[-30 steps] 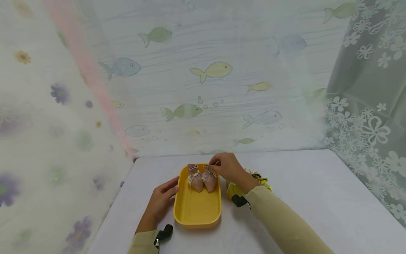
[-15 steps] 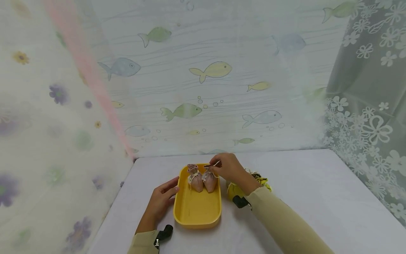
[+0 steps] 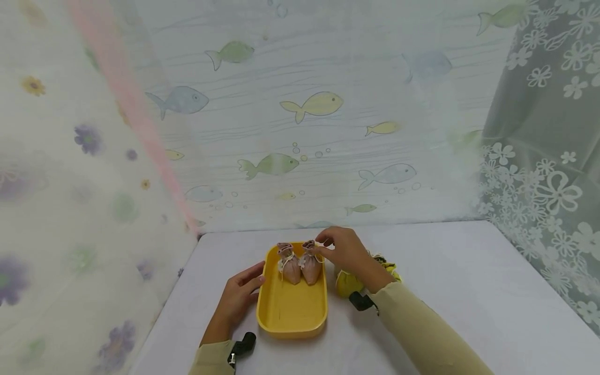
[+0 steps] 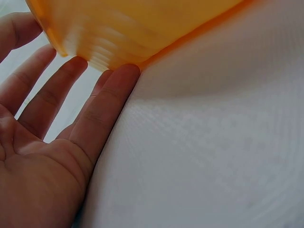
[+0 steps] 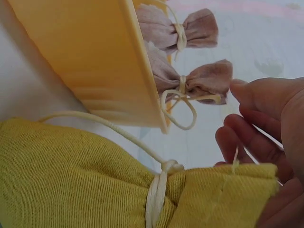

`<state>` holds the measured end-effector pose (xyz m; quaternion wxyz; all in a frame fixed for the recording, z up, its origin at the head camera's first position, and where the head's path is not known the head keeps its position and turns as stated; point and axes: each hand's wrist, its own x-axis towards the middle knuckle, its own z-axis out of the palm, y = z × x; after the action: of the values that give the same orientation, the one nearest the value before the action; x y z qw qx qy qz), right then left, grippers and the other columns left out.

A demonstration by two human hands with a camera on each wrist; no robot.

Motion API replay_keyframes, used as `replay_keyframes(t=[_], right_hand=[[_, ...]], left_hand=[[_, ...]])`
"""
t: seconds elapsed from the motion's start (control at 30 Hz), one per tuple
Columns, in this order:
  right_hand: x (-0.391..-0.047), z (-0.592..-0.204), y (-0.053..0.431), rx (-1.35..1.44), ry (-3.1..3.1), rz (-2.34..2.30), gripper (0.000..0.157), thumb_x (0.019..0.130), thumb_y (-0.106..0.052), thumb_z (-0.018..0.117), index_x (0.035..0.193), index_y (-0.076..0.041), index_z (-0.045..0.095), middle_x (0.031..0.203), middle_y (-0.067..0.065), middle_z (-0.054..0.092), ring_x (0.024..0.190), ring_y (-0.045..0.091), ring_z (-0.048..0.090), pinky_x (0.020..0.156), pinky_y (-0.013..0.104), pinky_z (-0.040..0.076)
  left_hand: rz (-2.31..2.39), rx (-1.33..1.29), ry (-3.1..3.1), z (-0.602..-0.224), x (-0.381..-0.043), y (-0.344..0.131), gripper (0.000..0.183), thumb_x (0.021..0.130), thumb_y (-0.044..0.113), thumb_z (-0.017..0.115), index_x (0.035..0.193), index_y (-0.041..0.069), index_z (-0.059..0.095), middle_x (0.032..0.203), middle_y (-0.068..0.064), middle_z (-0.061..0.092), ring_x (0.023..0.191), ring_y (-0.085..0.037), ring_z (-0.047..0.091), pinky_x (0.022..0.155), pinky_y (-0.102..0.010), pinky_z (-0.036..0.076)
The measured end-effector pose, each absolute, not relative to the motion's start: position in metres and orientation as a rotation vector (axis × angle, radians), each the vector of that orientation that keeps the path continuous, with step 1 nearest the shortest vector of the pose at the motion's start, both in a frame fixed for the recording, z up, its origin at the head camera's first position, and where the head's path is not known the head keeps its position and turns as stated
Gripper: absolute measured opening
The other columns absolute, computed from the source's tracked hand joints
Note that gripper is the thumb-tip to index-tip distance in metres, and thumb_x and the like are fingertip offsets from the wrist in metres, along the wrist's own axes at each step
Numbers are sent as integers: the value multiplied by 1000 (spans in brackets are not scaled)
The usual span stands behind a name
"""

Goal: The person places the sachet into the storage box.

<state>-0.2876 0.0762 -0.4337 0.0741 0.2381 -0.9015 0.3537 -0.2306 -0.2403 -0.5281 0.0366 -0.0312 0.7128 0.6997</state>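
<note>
A yellow tray (image 3: pixel 291 317) holds two mauve drawstring pouches side by side at its far end, the left pouch (image 3: pixel 290 268) and the right pouch (image 3: pixel 310 266). Each is cinched at the neck with a cream cord. My left hand (image 3: pixel 240 297) touches the tray's left wall with outstretched fingertips (image 4: pixel 126 73). At the right pouch's gathered top, my right hand (image 3: pixel 344 252) has its thumb tip (image 5: pixel 239 83) right at the cloth edge, other fingers loosely bent and apart. A cord loop (image 5: pixel 190 114) hangs from that pouch's neck.
Yellow pouches (image 3: pixel 349 284) with cream cords lie right of the tray, partly hidden under my right forearm; one yellow pouch (image 5: pixel 80 166) looms close in the right wrist view. White cloth covers the table (image 3: pixel 450 291). Fish-printed curtain (image 3: pixel 319 156) hangs behind.
My right hand has let go of the right pouch's cord and drawn slightly back to the right, uncovering the pouch's top. The left hand and tray have stayed in place.
</note>
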Motion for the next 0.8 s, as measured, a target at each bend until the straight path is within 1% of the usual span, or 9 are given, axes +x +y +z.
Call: replay_keyframes(t=[0.1, 0.2, 0.33, 0.43, 0.5, 0.6, 0.8], right_hand=[[-286, -435, 80, 708, -2662, 1058, 22, 92, -28, 81, 110, -15, 78, 106, -2, 75, 95, 14, 70, 85, 35, 61], [-283, -436, 85, 701, -2612, 1077, 18, 91, -21, 81, 108, -14, 78, 105, -2, 75, 94, 15, 70, 86, 38, 61], [-279, -438, 90, 678, -2595, 1122, 16, 92, -21, 80, 108, -17, 77, 106, -3, 74, 96, 15, 70, 86, 38, 62], [-275, -439, 95, 639, -2602, 1163, 17, 93, -23, 79, 109, -19, 77, 107, -3, 75, 98, 15, 70, 85, 35, 62], [-272, -439, 99, 607, -2612, 1174, 17, 93, -25, 79, 109, -20, 77, 106, -4, 75, 96, 13, 70, 83, 32, 61], [-267, -438, 104, 582, -2613, 1188, 18, 93, -26, 80, 109, -20, 77, 105, -4, 74, 92, 12, 69, 80, 31, 61], [-258, -435, 113, 575, -2558, 1239, 18, 91, -22, 82, 107, -16, 77, 102, -4, 75, 90, 12, 70, 81, 36, 63]], left_hand=[[2154, -112, 2175, -528, -231, -240, 51, 95, 25, 76, 144, 21, 63, 151, -4, 58, 129, -23, 64, 94, -36, 61], [2159, -114, 2164, -527, -231, -240, 50, 96, 24, 75, 144, 22, 63, 151, -3, 58, 129, -23, 64, 94, -36, 61], [2161, -107, 2161, -525, -229, -240, 49, 97, 23, 74, 144, 22, 63, 151, -2, 58, 130, -23, 64, 95, -36, 61], [2164, -110, 2155, -524, -228, -240, 48, 96, 24, 75, 143, 23, 64, 150, -1, 59, 130, -23, 64, 95, -36, 61], [2169, -117, 2143, -524, -227, -239, 48, 96, 24, 75, 142, 24, 64, 149, 1, 59, 130, -22, 64, 95, -36, 61], [2169, -114, 2141, -523, -226, -239, 49, 95, 25, 76, 143, 24, 64, 150, 1, 59, 130, -22, 63, 95, -37, 61], [2162, -101, 2152, -524, -225, -239, 51, 94, 28, 76, 144, 24, 63, 151, 0, 58, 131, -22, 63, 95, -37, 60]])
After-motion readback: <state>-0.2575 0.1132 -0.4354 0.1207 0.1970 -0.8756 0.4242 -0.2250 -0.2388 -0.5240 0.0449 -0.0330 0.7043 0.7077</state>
